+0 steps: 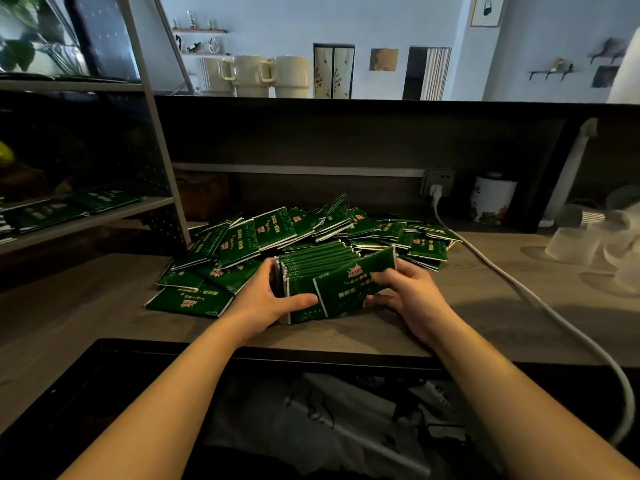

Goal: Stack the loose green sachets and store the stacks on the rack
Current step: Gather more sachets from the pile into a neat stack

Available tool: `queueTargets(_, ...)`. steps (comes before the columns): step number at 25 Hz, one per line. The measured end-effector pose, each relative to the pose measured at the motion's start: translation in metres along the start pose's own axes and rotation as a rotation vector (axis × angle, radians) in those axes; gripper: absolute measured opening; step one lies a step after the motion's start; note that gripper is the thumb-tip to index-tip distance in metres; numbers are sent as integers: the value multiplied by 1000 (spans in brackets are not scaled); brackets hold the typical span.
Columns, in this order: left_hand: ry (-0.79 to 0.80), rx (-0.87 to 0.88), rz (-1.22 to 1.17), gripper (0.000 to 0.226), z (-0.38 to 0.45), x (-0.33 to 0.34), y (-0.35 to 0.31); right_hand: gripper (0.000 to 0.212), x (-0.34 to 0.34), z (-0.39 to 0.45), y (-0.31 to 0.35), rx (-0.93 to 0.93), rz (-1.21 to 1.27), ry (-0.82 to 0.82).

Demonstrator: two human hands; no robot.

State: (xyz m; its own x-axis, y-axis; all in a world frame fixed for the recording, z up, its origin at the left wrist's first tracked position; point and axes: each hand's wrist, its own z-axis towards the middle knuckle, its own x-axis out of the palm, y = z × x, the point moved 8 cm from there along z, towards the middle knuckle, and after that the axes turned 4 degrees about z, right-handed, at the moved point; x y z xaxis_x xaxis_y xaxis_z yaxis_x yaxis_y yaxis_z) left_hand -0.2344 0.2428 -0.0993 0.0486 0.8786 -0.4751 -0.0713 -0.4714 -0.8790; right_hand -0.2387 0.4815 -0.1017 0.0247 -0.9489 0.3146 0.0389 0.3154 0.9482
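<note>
Two hands hold one upright stack of green sachets [311, 271] on the desk [86, 317]: left hand [268, 292] curled round its left end, right hand [405, 289] pinching the tilted front sachet [349, 289]. Loose sachet pile [294, 233] lies just behind. Rack [152, 140] at left, sachets [62, 206] already on its shelf. White cable [519, 289] at right.

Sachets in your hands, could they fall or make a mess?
Maybe. The stack stands on edge, squeezed between the left hand and right hand; its front sachet sits crooked and could slip out. The loose pile lies right behind, so lifting might scatter it. The white cable runs beside the right arm and could snag.
</note>
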Motion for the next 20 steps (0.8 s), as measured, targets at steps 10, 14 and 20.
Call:
queueTargets(10, 55, 32, -58, 123, 2, 6, 3, 68, 26, -4, -1, -233, -845, 101)
queueTargets(14, 115, 41, -97, 139, 2, 6, 8, 123, 28, -4, -9, -156, -663, 244)
queueTargets(20, 186, 1, -68, 139, -2, 16, 7, 116, 36, -10, -8, -117, -633, 342)
